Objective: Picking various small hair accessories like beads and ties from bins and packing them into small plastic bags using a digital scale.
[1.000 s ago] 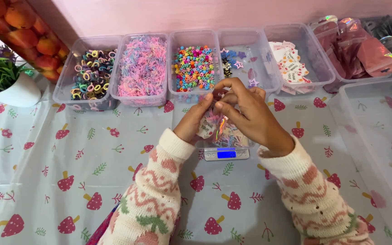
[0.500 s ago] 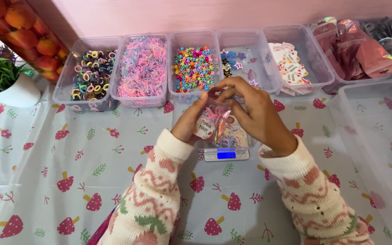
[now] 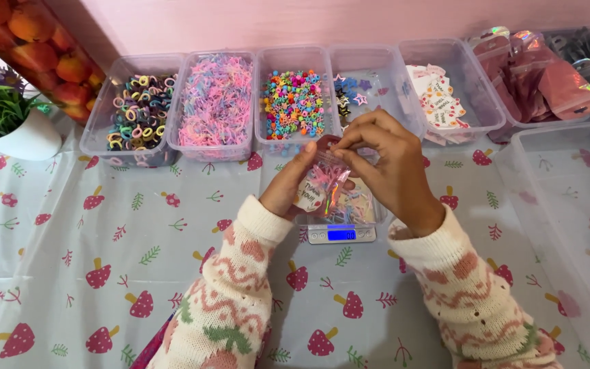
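Both fingers [image 3: 349, 140] pinched on pouch [image 3: 322, 184]

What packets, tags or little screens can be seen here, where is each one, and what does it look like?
Small clear pouch: pinched between left hand and right hand, shiny, pastel bits inside.
Round label: on the pouch front, white.
Scale screen: under the hands, small glowing blue rectangle.
Printed cards: in a clear bin at the back, white with coloured print.
Pink pouches: far right back, glossy, iridescent tops.
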